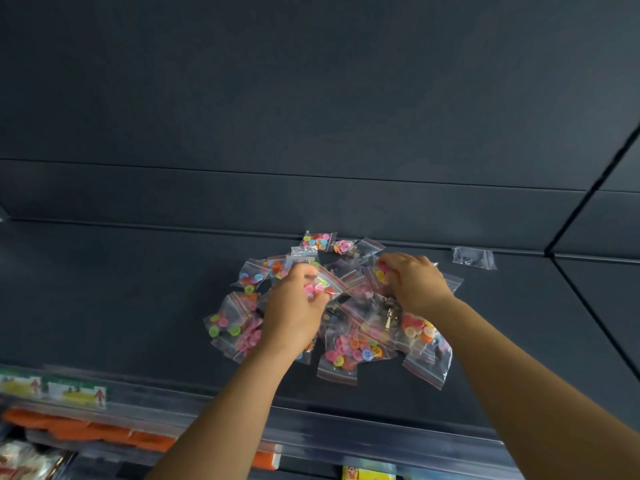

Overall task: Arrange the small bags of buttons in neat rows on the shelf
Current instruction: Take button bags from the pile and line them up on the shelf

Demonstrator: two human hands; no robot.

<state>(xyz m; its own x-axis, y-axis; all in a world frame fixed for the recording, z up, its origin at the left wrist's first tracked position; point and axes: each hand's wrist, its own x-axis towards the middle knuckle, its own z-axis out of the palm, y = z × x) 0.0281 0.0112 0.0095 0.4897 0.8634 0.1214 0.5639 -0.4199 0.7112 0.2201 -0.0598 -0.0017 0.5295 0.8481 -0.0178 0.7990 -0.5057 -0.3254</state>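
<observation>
We are gripping one bag (320, 284) with our left hand (294, 315), our right hand (414, 284) clutching the pile (349, 344) directly underneath

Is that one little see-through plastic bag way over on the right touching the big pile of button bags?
Apart. The head view shows the lone clear plastic bag lying by itself, with bare dark shelf between it and the pile of button bags.

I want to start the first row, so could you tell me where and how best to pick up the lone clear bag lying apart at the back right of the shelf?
Pinch the lone bag by its near long edge, coming from above and in front with the right hand. It lies flat and apart from the pile, close against the shelf's back wall, so the front edge looks likeliest to be free. Its contents are too blurred to tell.
</observation>
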